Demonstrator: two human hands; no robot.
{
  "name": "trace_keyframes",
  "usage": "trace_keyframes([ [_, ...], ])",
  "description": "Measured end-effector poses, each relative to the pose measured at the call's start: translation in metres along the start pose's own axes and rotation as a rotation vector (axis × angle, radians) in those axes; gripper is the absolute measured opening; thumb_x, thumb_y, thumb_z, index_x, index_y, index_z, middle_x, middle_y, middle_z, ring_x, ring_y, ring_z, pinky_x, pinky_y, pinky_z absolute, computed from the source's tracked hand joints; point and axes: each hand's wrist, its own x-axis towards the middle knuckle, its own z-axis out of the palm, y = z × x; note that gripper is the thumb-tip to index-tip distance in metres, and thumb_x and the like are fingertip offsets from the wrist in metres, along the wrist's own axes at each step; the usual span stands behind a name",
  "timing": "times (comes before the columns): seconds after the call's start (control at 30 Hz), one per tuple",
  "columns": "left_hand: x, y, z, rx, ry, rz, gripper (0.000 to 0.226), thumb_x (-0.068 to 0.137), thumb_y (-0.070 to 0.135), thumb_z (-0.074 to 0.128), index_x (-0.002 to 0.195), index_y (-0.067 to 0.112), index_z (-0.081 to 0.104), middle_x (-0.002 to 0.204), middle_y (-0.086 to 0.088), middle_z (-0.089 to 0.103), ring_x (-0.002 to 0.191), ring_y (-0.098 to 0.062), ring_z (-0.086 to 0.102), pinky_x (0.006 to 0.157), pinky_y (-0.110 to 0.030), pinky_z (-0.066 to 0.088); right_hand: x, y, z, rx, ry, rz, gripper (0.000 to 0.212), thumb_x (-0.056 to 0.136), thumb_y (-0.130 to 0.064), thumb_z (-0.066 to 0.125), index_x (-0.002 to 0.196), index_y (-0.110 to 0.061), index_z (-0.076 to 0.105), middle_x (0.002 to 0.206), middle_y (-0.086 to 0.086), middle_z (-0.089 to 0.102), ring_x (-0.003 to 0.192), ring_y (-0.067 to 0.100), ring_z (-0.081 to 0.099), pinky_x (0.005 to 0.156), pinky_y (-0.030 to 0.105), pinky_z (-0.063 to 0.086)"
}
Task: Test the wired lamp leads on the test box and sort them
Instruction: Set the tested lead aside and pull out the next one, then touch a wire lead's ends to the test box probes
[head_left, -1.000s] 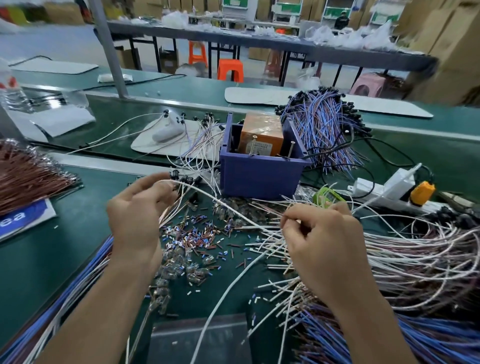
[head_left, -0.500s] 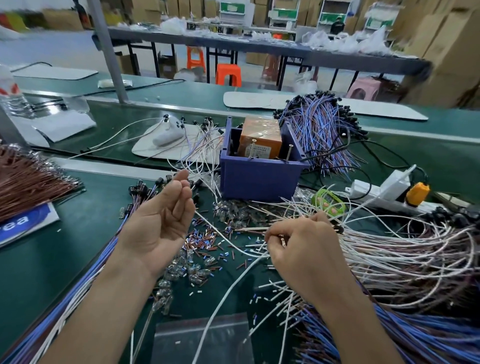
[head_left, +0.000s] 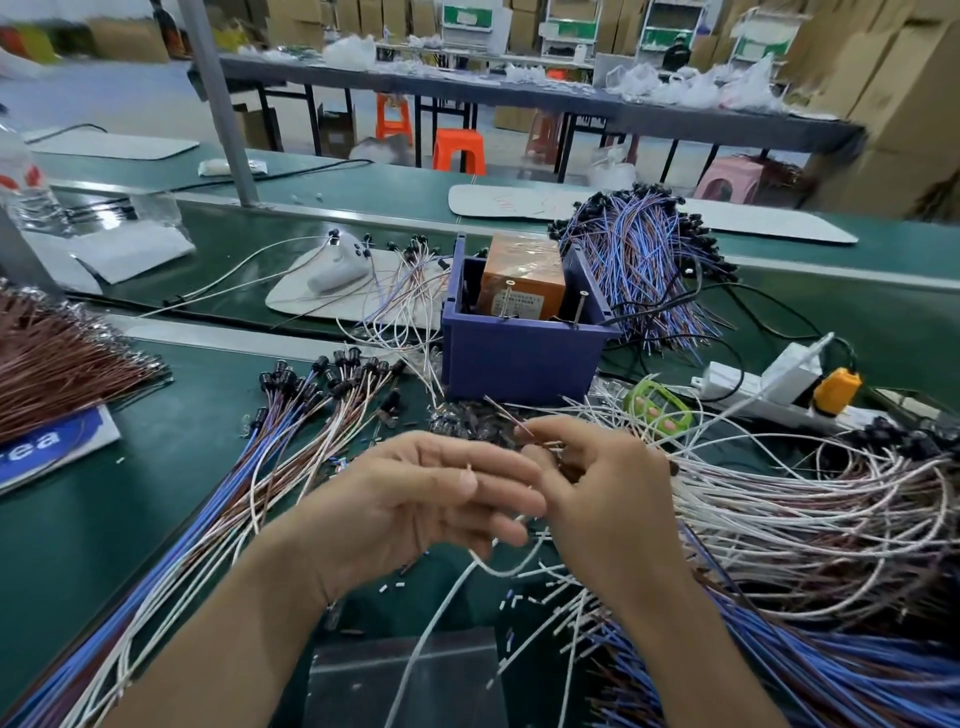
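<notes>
The test box (head_left: 522, 283) is orange with two upright metal pins and sits inside a purple bin (head_left: 519, 358) at the centre. My right hand (head_left: 602, 499) pinches a few thin lamp leads (head_left: 506, 415), whose bare ends stick up to the left of its fingertips. My left hand (head_left: 415, 499) reaches across to it with nearly straight fingers touching the right hand's fingers. A fanned pile of leads with black lamp holders (head_left: 322, 384) lies to the left. A large tangle of white and brown leads (head_left: 810, 514) lies to the right.
A blue and purple lead bundle (head_left: 644, 260) lies behind the bin. A power strip with an orange plug (head_left: 753, 384) and a green gadget (head_left: 657, 410) sit right of it. Brown wires (head_left: 57, 364) lie far left, a clear bag (head_left: 405, 680) near me, a metal post (head_left: 218, 104) behind.
My left hand let go of its leads onto the left pile, opened, then swung right to meet my right hand. My right hand stayed over the tangle, pinching leads.
</notes>
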Motion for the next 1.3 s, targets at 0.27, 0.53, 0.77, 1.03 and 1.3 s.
trace_keyframes([
  [0.27, 0.006, -0.007, 0.016, -0.261, -0.24, 0.061, 0.031, 0.098, -0.001, 0.051, 0.125, -0.007, 0.064, 0.114, -0.018, 0.076, 0.099, -0.021, 0.076, 0.084, -0.029, 0.06, -0.007, -0.015, 0.0, 0.142, -0.35, -0.134, 0.032, 0.071, -0.019, 0.077, 0.098, -0.036, 0.076, 0.077, -0.022, 0.073, 0.072, 0.002, 0.07, 0.06, 0.025, 0.055],
  [0.53, 0.002, 0.0, 0.011, -0.367, -0.268, 0.096, 0.035, 0.095, -0.004, 0.052, 0.128, -0.011, 0.061, 0.09, -0.02, 0.077, 0.068, -0.016, 0.075, 0.062, -0.021, 0.056, -0.008, -0.009, 0.009, 0.213, -0.22, -0.121, 0.013, 0.087, -0.033, 0.066, 0.093, -0.032, 0.078, 0.063, -0.011, 0.067, 0.052, 0.01, 0.054, 0.049, 0.028, 0.043],
  [0.77, 0.011, -0.011, 0.006, 0.224, 0.649, 0.293, 0.034, 0.058, 0.026, 0.084, 0.09, 0.013, 0.083, 0.066, -0.001, 0.067, 0.057, -0.007, 0.055, 0.056, -0.015, 0.042, 0.001, -0.001, 0.008, 0.184, -0.081, -0.058, 0.01, 0.09, -0.037, 0.068, 0.084, -0.031, 0.073, 0.054, -0.013, 0.058, 0.046, 0.005, 0.043, 0.044, 0.023, 0.033],
  [1.03, 0.018, -0.018, 0.009, 0.425, 0.707, 0.343, 0.018, 0.067, 0.017, 0.089, 0.078, 0.008, 0.079, 0.078, -0.009, 0.075, 0.074, -0.014, 0.07, 0.069, -0.018, 0.053, 0.01, -0.011, 0.004, -0.11, -0.159, -0.111, 0.009, 0.089, -0.035, 0.067, 0.088, -0.031, 0.075, 0.053, -0.018, 0.053, 0.053, 0.009, 0.05, 0.051, 0.019, 0.034],
  [1.3, 0.022, 0.0, 0.021, 0.238, 0.99, 0.386, 0.009, 0.096, 0.014, 0.065, 0.09, 0.013, 0.072, 0.079, -0.015, 0.078, 0.069, -0.024, 0.076, 0.061, -0.021, 0.058, 0.018, -0.013, -0.021, -0.115, 0.026, -0.1, 0.035, 0.106, -0.049, 0.035, 0.085, -0.029, 0.055, 0.053, -0.007, 0.05, 0.059, 0.019, 0.051, 0.062, 0.033, 0.029],
])
